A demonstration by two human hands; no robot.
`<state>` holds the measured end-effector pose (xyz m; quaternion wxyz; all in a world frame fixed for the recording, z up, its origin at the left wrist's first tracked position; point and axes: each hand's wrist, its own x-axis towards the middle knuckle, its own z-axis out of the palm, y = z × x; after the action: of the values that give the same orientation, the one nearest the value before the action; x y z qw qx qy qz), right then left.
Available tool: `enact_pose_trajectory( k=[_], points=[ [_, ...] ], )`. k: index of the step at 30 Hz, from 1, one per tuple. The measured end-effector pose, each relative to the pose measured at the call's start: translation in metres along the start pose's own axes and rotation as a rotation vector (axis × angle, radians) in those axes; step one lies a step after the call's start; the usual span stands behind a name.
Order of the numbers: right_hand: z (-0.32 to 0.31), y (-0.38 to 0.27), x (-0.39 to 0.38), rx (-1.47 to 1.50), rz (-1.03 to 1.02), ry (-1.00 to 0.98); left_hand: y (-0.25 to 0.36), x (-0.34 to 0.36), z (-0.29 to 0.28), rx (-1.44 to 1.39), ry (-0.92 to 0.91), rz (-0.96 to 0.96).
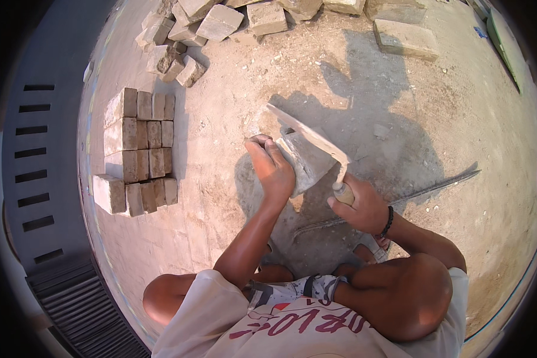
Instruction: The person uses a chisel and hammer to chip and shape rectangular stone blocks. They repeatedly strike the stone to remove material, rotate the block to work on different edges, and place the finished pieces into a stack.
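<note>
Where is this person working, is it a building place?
Probably an outdoor building or paving site. There is a neat stack of bricks, a loose rubble pile on dusty ground, and the right hand holds a trowel against a brick.

the person wears pale shorts with red lettering and a grey, black-strapped piece between the knees. a dark beaded bracelet [387,223] circles the right wrist. forearms are bare.

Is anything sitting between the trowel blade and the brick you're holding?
Nothing visible. The left hand grips the brick, and the trowel in the right hand lies with its blade right along the brick's upper face.
</note>
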<state>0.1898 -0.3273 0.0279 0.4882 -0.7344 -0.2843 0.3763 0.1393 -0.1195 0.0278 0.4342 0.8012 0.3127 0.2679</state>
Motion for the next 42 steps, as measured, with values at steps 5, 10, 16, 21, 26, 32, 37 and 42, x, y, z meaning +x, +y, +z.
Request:
enact_pose_trajectory(
  k=[5, 10, 16, 21, 26, 32, 37, 42],
  points=[
    [-0.025, -0.029, 0.015, 0.069, 0.134, -0.061, -0.003, 0.0, -0.008, 0.054, 0.024, 0.05],
    [0.005, 0.039, 0.01, -0.188, 0.176, -0.034, -0.007, -0.003, -0.001, 0.062, 0.001, 0.026],
    [-0.001, -0.03, -0.004, -0.033, -0.033, -0.005, -0.011, 0.0, -0.009, 0.06, 0.025, 0.058],
    [-0.024, -0.009, 0.01, -0.106, 0.189, -0.005, -0.01, -0.002, -0.016, 0.124, 0.0, 0.048],
    [0.009, 0.027, -0.02, -0.136, 0.203, -0.07, -0.004, -0.004, -0.009, 0.052, -0.012, 0.015],
    [0.001, 0.037, -0.022, -0.082, 0.202, 0.065, -0.017, -0.002, -0.014, 0.047, 0.007, 0.007],
    [0.003, 0.064, -0.019, 0.122, 0.476, 0.0, -0.002, -0.002, -0.011, 0.06, -0.026, -0.002],
    [0.022, 0.059, -0.025, -0.066, 0.24, 0.071, -0.009, 0.001, -0.012, 0.067, -0.042, 0.009]
  ],
)
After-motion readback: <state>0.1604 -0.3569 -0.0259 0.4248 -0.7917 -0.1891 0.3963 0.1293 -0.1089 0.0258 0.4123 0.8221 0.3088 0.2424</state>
